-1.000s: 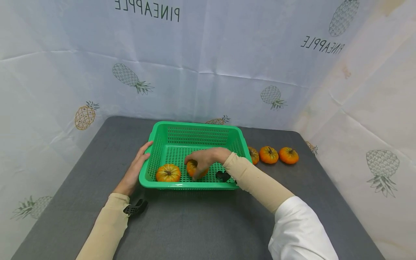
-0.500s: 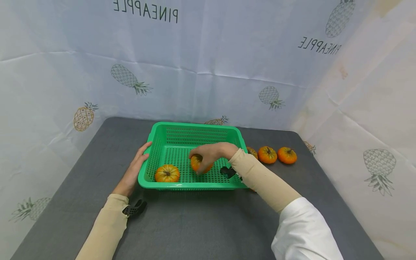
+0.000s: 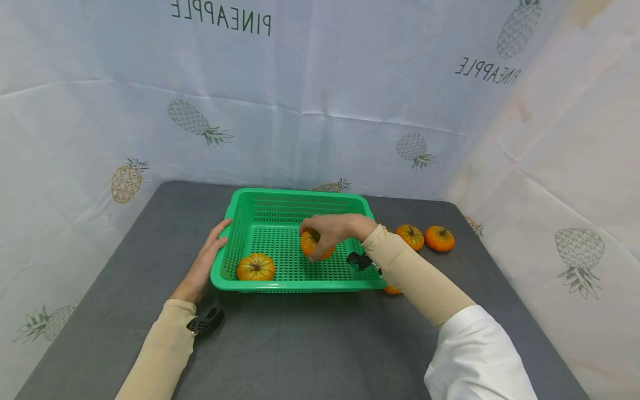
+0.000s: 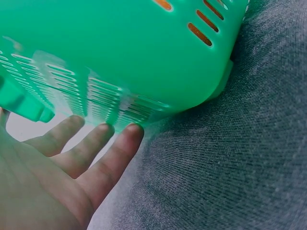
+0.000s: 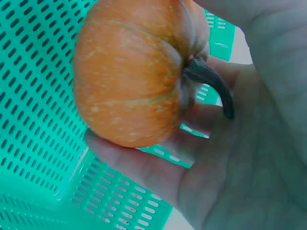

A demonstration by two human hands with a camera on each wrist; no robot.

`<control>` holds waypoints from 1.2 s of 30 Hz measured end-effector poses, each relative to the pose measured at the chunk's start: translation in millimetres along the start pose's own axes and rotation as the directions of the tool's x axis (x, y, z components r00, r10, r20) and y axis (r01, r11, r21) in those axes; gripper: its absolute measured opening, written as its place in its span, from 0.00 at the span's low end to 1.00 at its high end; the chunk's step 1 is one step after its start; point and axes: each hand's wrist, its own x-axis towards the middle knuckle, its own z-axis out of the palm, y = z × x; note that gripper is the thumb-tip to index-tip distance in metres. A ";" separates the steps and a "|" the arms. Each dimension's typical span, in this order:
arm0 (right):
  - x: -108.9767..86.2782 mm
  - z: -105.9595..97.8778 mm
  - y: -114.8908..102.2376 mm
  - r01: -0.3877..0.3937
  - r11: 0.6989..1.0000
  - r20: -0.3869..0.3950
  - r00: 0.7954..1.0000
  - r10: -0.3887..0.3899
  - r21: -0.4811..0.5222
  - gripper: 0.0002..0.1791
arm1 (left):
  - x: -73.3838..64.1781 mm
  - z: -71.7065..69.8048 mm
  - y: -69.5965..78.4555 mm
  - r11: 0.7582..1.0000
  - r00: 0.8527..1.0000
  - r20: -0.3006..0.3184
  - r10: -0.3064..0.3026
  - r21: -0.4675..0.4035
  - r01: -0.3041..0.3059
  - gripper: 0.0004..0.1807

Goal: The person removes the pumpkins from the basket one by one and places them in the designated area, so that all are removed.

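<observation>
My right hand grips a small orange pumpkin inside the green plastic basket. Up close in the right wrist view, the fingers curl round the sides of the pumpkin, and its dark curved stem points toward the palm. A second pumpkin sits in the basket's near left corner. At the basket's left side is my left hand; the left wrist view has its fingers extended, fingertips against the outer slotted wall.
Right of the basket, two pumpkins, one nearer and one farther right, lie on the dark grey table. Another pumpkin is partly hidden by the right forearm. A pineapple-print cloth hangs behind the table.
My right hand has moved right and toward the basket's back, carrying the pumpkin with it. The left hand stays at the basket's left side. The view has shifted slightly.
</observation>
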 end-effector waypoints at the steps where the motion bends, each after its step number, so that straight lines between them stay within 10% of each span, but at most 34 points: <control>1: -0.3 -0.2 0.6 0.006 1.000 -0.018 1.000 -0.006 -0.013 0.40 | -0.1 0.0 0.1 1.000 1.000 0.000 0.002 0.001 -0.002 0.33; 9: -5.0 -1.0 4.1 0.062 0.985 -0.154 0.987 -0.037 0.163 0.40 | -0.2 0.2 -0.5 1.000 1.000 -0.001 0.002 0.004 -0.002 0.33; 36: -23.6 4.2 14.4 0.128 0.991 -0.486 0.869 -0.089 0.047 0.32 | -0.2 -0.6 -1.6 1.000 1.000 0.001 0.005 0.008 -0.005 0.33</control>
